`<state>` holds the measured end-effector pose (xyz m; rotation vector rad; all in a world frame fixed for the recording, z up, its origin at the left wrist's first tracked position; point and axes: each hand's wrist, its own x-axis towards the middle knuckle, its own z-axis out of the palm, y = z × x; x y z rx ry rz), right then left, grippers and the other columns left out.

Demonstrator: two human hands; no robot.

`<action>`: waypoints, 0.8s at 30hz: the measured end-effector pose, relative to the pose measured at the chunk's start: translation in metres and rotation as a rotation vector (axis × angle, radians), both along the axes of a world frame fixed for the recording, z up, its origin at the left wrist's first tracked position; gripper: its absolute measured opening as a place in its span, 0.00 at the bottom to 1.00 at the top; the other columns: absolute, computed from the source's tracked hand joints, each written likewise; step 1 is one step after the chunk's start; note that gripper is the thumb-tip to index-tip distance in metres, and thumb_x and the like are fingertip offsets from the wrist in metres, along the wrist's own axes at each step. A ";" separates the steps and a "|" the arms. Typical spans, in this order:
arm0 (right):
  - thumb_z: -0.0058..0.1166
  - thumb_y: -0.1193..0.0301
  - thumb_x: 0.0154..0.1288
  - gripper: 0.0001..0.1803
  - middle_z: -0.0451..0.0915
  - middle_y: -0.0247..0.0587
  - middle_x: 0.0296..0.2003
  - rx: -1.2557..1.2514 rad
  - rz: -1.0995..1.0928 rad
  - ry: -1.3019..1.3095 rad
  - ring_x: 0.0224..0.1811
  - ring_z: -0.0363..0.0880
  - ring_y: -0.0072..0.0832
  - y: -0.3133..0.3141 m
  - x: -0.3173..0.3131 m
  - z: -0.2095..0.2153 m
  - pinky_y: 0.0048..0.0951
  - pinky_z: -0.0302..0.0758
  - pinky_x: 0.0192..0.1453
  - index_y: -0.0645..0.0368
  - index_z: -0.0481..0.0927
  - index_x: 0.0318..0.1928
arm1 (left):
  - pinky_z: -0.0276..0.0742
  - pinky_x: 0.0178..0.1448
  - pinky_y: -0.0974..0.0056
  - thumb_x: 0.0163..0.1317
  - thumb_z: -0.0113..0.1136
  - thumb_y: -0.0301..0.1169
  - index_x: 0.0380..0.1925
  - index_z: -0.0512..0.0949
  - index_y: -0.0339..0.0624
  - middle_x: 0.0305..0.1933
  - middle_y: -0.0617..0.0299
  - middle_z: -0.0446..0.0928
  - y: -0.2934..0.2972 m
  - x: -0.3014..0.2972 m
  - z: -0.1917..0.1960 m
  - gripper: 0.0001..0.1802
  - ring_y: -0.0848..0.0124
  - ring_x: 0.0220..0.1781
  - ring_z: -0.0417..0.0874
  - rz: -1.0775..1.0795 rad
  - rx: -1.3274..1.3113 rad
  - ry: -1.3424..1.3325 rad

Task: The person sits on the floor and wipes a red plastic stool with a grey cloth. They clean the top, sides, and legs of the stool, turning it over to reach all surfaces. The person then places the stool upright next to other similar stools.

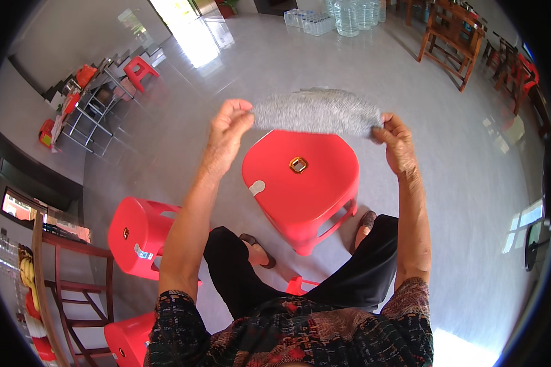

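A grey, fuzzy-looking cloth (pixel 315 111) is stretched sideways in the air between my two hands, slightly blurred by motion. My left hand (pixel 229 128) pinches its left end between thumb and fingers. At the other end, my right hand (pixel 398 142) grips the cloth's right corner, where a darker patch shows. Below and just nearer than the cloth stands a red plastic stool (pixel 306 183), with a gold-rimmed square hole in its seat and a pale sticker at its left edge. The cloth covers part of the view beyond the stool's far edge.
Another red stool (pixel 134 235) stands to my left, with one more (pixel 131 336) nearer. A dark wooden chair frame (pixel 73 287) is at the left edge. Water bottles (pixel 346 18) stand at the back, a wooden chair (pixel 450 40) at far right, a cluttered metal-legged table (pixel 95 101) at far left.
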<state>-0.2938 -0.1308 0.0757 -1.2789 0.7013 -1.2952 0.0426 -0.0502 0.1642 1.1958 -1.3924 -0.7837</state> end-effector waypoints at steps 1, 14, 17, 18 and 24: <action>0.55 0.79 0.58 0.08 0.78 0.31 0.33 0.043 0.000 0.067 0.35 0.73 0.20 0.009 0.009 -0.005 0.25 0.70 0.44 0.61 0.75 0.40 | 0.67 0.45 0.72 0.64 0.55 0.28 0.42 0.72 0.42 0.35 0.71 0.72 0.006 0.007 -0.013 0.08 0.81 0.37 0.68 0.001 0.022 -0.026; 0.61 0.42 0.50 0.45 0.51 0.58 0.68 -0.210 -0.504 1.362 0.67 0.52 0.60 0.077 0.091 -0.042 0.61 0.62 0.57 0.34 0.61 0.68 | 0.64 0.55 0.59 0.50 0.62 0.23 0.39 0.73 0.46 0.32 0.66 0.78 0.085 -0.019 -0.166 0.15 0.68 0.36 0.80 0.207 -0.087 -0.718; 0.53 0.34 0.51 0.45 0.47 0.62 0.70 -0.153 -0.518 1.448 0.69 0.42 0.72 0.060 0.128 -0.064 0.77 0.51 0.59 0.32 0.60 0.69 | 0.54 0.64 0.53 0.50 0.65 0.27 0.42 0.73 0.47 0.41 0.67 0.77 0.088 -0.030 -0.163 0.18 0.67 0.47 0.77 0.190 -0.044 -0.756; 0.52 0.33 0.51 0.46 0.48 0.63 0.70 -0.216 -0.533 1.470 0.69 0.42 0.72 0.062 0.145 -0.073 0.79 0.48 0.59 0.33 0.60 0.69 | 0.54 0.63 0.54 0.50 0.65 0.28 0.43 0.73 0.46 0.42 0.66 0.77 0.089 -0.032 -0.165 0.19 0.66 0.47 0.77 0.210 -0.073 -0.745; 0.56 0.49 0.57 0.31 0.50 0.53 0.71 -0.568 -0.190 1.290 0.69 0.41 0.73 0.095 0.189 -0.078 0.82 0.38 0.62 0.23 0.68 0.64 | 0.59 0.60 0.54 0.47 0.69 0.29 0.46 0.71 0.43 0.48 0.57 0.75 0.117 -0.024 -0.174 0.25 0.59 0.53 0.73 0.315 -0.154 -0.711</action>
